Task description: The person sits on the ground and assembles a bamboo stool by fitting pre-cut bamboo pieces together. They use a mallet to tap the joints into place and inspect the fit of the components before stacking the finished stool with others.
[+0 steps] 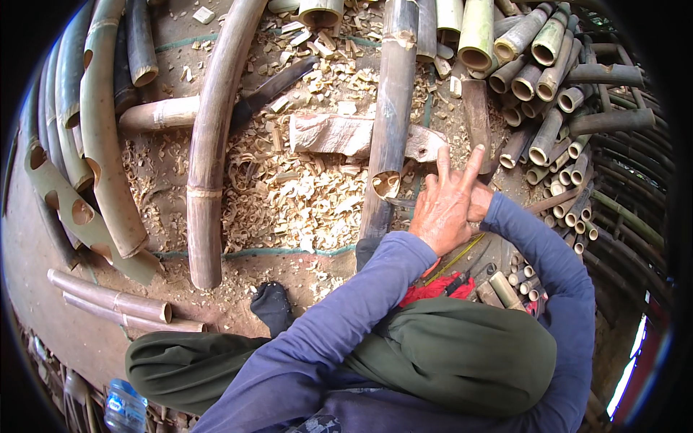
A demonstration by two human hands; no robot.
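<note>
My left hand [444,209] lies across my right hand, with two fingers stretched out and apart and the others bent. Mostly covered by it, my right hand [479,202] looks closed around the hidden handle of a narrow-bladed tool. The tool's dark blade [403,203] shows left of the hands and reaches to an oval hole near the lower end of a dark bamboo pole [393,94]. This pole crosses over a rough pale wooden block [328,135]. A flat brown piece of wood [476,108] stands just beyond my fingertips.
Wood shavings [303,209] cover the ground around a thick curved bamboo pole [209,144]. Cut bamboo tubes [545,144] are piled at the right; holed bamboo pieces [108,159] lie at the left. A red cloth [440,290] is by my knee, a plastic bottle [124,408] lower left.
</note>
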